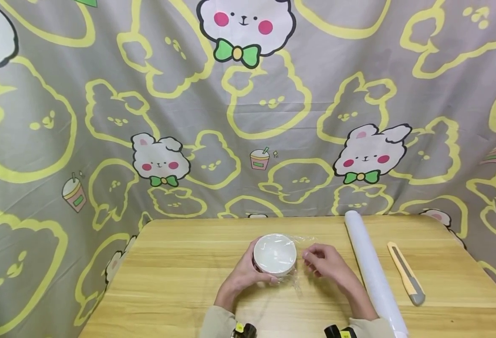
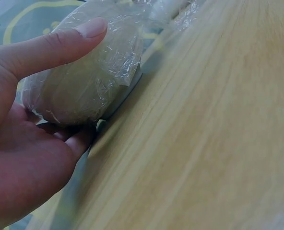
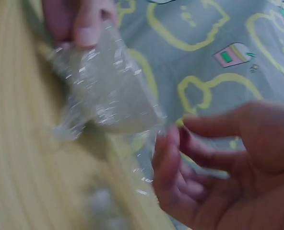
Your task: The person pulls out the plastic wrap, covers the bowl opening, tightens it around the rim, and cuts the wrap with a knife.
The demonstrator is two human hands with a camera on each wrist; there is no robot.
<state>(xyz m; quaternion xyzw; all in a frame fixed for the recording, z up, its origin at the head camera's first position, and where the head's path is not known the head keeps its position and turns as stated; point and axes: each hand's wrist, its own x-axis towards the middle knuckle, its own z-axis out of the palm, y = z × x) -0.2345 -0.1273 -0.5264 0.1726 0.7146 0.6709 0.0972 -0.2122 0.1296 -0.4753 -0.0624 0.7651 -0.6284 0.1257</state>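
A white bowl (image 1: 274, 253) wrapped in clear cling film (image 1: 300, 263) sits near the middle of the wooden table (image 1: 180, 281). My left hand (image 1: 241, 277) grips the bowl from its left side. In the left wrist view the thumb (image 2: 60, 43) presses on the film-covered bowl (image 2: 84, 81). My right hand (image 1: 324, 264) is just right of the bowl with curled fingers. In the right wrist view its fingertips (image 3: 166, 153) pinch the loose edge of the film (image 3: 108, 96), stretched out from the bowl.
A long white roll of cling film (image 1: 370, 272) lies to the right of my hands, and a yellow utility knife (image 1: 405, 273) lies beyond it. A cartoon-rabbit cloth (image 1: 248, 117) hangs behind the table and around its sides.
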